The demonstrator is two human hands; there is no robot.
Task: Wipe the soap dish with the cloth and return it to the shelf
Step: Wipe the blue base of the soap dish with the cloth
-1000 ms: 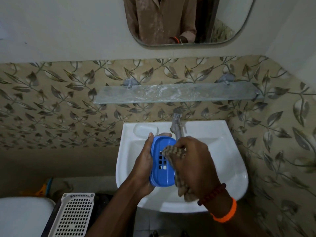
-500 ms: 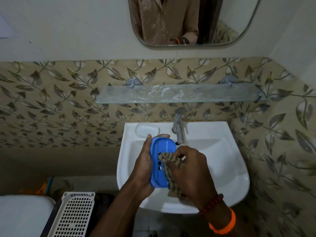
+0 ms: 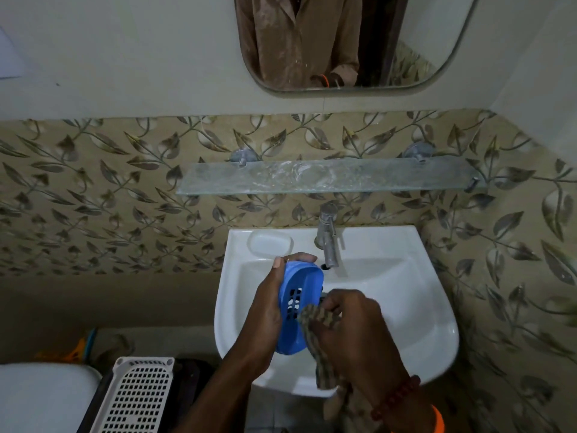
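Wiping is underway over the white sink (image 3: 406, 307). The left hand (image 3: 265, 310) is gripping the blue soap dish (image 3: 299, 307) around its far edge and tilting its slotted inside toward the right hand (image 3: 352, 332), which is bunching the checked cloth (image 3: 315, 320) against the near rim. Doing this well probably means keeping the dish braced, working the cloth along the slots and corners, then turning the dish to reach its underside. The dish's back is facing away, the cloth's tail is disappearing behind the right wrist, and any grime is too dim to judge. The glass shelf (image 3: 327, 179) is waiting above.
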